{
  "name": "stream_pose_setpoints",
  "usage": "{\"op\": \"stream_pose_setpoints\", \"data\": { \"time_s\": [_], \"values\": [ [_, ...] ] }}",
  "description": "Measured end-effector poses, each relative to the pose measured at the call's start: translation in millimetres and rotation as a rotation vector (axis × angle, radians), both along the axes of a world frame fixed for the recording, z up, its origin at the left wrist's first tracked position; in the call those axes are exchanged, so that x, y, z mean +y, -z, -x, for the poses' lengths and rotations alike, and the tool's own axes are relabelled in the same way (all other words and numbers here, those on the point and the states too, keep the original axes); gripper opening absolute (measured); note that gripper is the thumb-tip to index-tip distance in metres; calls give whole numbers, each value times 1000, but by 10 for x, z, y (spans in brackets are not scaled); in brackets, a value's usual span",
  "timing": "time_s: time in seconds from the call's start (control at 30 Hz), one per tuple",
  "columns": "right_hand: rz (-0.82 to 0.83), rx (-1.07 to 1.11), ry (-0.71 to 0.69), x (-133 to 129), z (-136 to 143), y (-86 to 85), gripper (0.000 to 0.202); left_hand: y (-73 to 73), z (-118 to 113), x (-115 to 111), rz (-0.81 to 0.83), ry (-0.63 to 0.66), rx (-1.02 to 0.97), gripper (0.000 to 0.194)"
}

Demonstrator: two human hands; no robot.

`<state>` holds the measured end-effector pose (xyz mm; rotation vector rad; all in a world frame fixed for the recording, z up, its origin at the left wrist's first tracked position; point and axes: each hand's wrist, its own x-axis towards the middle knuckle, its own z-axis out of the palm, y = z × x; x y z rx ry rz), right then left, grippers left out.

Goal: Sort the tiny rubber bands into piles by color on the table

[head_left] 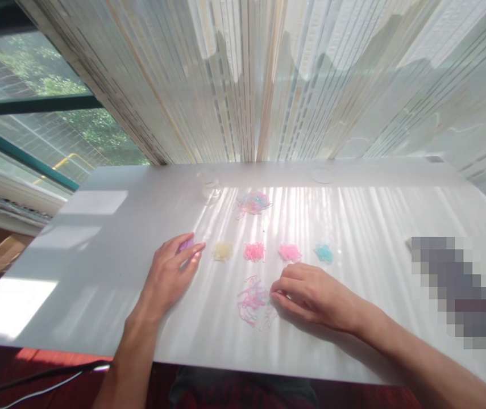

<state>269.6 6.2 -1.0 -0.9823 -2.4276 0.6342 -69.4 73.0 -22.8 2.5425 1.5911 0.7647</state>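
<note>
On the white table, my left hand [177, 264] has its fingers spread around a small purple pile [186, 244], partly hidden by them. My right hand [304, 292] has its fingers pressed together at the right edge of a mixed pile of thin pink, purple and blue pieces [252, 301]; what they pinch is too small to name. Between and beyond the hands lie a yellow pile [223, 251], a red-pink pile [254, 251], a pink pile [289, 252] and a turquoise pile [323, 253]. Another mixed pile [253, 202] lies farther back.
A clear container [211, 187] stands at the back, left of the far pile. A clear round lid [322, 175] lies back right. A pixelated dark object [460, 289] is at the right. Striped curtains [246, 85] hang behind the table [98, 255].
</note>
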Motion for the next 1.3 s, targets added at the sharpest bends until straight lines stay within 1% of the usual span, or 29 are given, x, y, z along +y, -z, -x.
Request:
{"op": "stream_pose_setpoints", "data": {
  "time_s": [0.23, 0.43, 0.6, 0.9, 1.0, 1.07, 1.13, 1.17, 1.2, 1.3],
  "values": [
    [27, 6, 20, 7, -4, 7, 24, 2, -10, -8, -31, -13, -8, 29],
    [30, 23, 32, 28, -11, 23, 23, 10, 0, -18, -49, 68, -4, 27],
    [34, 17, 33, 37, -15, 12, 23, 17, 3, -24, -32, 34, 0, 29],
    [32, -2, 53, 64, -35, -2, 21, 67, 16, -3, -76, -12, -33, 26],
    [33, 5, 67, 72, -38, -8, 19, 17, 20, -17, -127, -5, -42, 24],
    [29, 20, 72, 71, -35, -12, 19, -69, -18, -85, -195, 10, -57, 21],
    [32, 40, 76, 67, -28, -17, 19, -171, -102, -217, -265, 29, -112, 21],
    [40, 50, 77, 64, -24, -20, 19, -216, -160, -302, -271, 32, -160, 23],
    [51, 59, 76, 60, -19, -24, 18, -249, -227, -395, -246, 67, -206, 23],
    [98, 73, 62, 47, -5, -44, 16, -264, -440, -651, -27, 300, -302, 21]
  ]
}}
